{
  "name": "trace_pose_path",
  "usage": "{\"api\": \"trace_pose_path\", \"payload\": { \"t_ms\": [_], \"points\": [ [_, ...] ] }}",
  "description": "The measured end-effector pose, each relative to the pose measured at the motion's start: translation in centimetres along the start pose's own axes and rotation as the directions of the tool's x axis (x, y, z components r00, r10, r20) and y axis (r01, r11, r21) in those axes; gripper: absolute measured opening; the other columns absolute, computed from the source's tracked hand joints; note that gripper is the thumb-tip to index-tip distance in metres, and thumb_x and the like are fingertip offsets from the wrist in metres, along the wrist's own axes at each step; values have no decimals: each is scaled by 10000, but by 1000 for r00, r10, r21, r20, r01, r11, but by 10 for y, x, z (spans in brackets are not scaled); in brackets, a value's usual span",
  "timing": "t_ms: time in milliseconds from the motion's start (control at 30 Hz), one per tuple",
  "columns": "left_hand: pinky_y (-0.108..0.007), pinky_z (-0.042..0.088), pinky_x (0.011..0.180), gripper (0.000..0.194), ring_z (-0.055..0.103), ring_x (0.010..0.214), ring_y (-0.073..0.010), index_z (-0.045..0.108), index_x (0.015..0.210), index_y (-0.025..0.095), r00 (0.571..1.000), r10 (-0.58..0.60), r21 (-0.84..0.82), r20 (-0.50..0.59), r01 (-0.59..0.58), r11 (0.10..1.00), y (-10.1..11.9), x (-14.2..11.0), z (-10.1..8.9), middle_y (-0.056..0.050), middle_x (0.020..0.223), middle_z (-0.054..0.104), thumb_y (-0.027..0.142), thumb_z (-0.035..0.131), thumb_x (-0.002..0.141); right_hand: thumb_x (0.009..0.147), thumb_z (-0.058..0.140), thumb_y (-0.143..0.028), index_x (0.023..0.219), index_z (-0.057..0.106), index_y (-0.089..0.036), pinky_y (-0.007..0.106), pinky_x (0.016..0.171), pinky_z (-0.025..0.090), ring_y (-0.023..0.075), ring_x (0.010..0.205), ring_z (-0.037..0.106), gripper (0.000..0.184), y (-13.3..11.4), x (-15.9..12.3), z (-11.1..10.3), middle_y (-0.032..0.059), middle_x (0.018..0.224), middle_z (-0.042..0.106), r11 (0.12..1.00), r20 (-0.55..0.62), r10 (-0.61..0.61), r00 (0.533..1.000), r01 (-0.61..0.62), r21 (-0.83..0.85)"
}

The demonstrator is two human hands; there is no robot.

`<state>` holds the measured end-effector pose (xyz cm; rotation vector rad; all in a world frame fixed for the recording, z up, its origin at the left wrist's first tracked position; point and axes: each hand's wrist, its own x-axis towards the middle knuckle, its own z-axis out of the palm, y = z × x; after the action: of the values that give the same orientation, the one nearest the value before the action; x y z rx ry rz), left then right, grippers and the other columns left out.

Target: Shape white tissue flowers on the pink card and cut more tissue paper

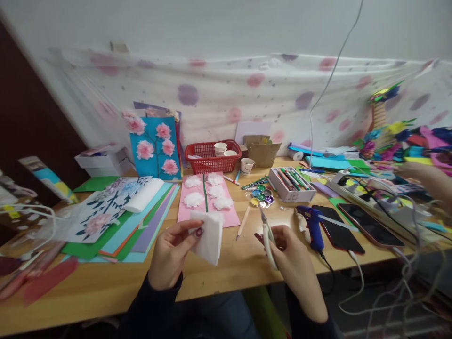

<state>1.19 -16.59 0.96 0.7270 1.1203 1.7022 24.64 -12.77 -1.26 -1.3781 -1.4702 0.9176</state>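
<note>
My left hand [173,252] pinches a folded white tissue [208,238] between thumb and fingers, above the front of the table. To its right, my right hand [284,249] is closed around the pale handles of a pair of scissors [269,245], whose blades point up and away from me. The tissue and the scissors are apart. Just behind the tissue lies a pink sheet [231,219] with a green stem [205,193] and several white tissue flowers [193,200] on it. A pencil [243,221] rests on the table between my hands.
A glue gun [313,228] and two phones [337,230] with cables lie at right. Behind are a palette [261,195], a box of markers [292,186], a paper cup [247,165] and a red basket [212,162]. Coloured paper [141,240] is stacked left. Another person's arm [427,181] reaches in at right.
</note>
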Motion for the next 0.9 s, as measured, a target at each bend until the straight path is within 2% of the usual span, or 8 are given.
{"api": "trace_pose_path", "payload": {
  "t_ms": [133, 267, 367, 467, 567, 667, 767, 900],
  "points": [
    [-159, 502, 575, 125, 639, 666, -121, 733, 711, 164, 993, 87, 158, 83, -100, 982, -7, 0, -3, -38, 725, 725, 180, 767, 591, 814, 511, -300, 832, 556, -180, 279, 573, 393, 208, 684, 614, 130, 21, 7, -9, 75, 749, 652, 765, -76, -91, 993, 21, -644],
    [-189, 500, 584, 84, 643, 675, -144, 691, 687, 150, 982, 135, 280, 133, -168, 945, -9, -2, 0, -45, 719, 716, 219, 720, 648, 846, 472, -225, 829, 541, -144, 281, 582, 374, 220, 707, 611, 108, 34, 10, -9, 118, 750, 637, 560, -101, -134, 986, -9, -828],
    [-203, 492, 585, 162, 645, 664, -151, 636, 792, 155, 982, 123, 327, 142, -163, 931, -9, -4, 5, -45, 725, 713, 251, 701, 679, 855, 472, -247, 802, 558, -137, 300, 586, 379, 234, 682, 603, 149, 34, 9, -12, 125, 718, 628, 523, -108, -135, 985, -22, -852],
    [-224, 498, 634, 353, 660, 674, -162, 570, 1028, 179, 986, 97, 408, 137, -145, 901, -9, -7, 8, -39, 730, 716, 261, 693, 708, 865, 472, -321, 817, 587, -153, 330, 633, 414, 251, 724, 609, 210, 19, 4, -15, 122, 750, 641, 669, -99, -177, 979, 45, -742],
    [-232, 495, 727, 277, 671, 789, -186, 635, 968, 182, 972, 73, 524, 224, -183, 832, -9, -9, 10, -58, 796, 719, 263, 695, 710, 868, 495, -362, 1007, 590, -197, 341, 784, 450, 239, 931, 607, 236, -8, -8, -10, 113, 1006, 646, 883, -29, -309, 950, 276, -380],
    [-229, 494, 698, 159, 661, 782, -190, 673, 797, 167, 947, -25, 501, 319, -146, 853, -7, -11, 13, -71, 814, 713, 307, 683, 720, 839, 566, -325, 1094, 585, -247, 360, 934, 405, 239, 1124, 529, 267, -30, -18, 3, 95, 1210, 567, 876, 214, -444, 870, 472, -103],
    [-213, 478, 611, 230, 630, 669, -159, 641, 804, 152, 944, -118, 397, 307, -14, 918, -6, -14, 16, -60, 753, 701, 358, 689, 714, 847, 564, -298, 914, 634, -230, 345, 904, 423, 226, 1062, 564, 118, -35, -22, 16, 85, 1128, 607, 900, 233, -425, 875, 436, 5],
    [-172, 425, 527, 311, 574, 572, -107, 578, 845, 149, 939, -196, 262, 283, 121, 957, -9, -14, 17, -32, 699, 675, 404, 695, 712, 864, 539, -310, 796, 620, -200, 304, 812, 442, 201, 897, 599, 153, -28, -18, 20, 68, 928, 657, 941, 247, -338, 908, 320, 113]
  ]
}}
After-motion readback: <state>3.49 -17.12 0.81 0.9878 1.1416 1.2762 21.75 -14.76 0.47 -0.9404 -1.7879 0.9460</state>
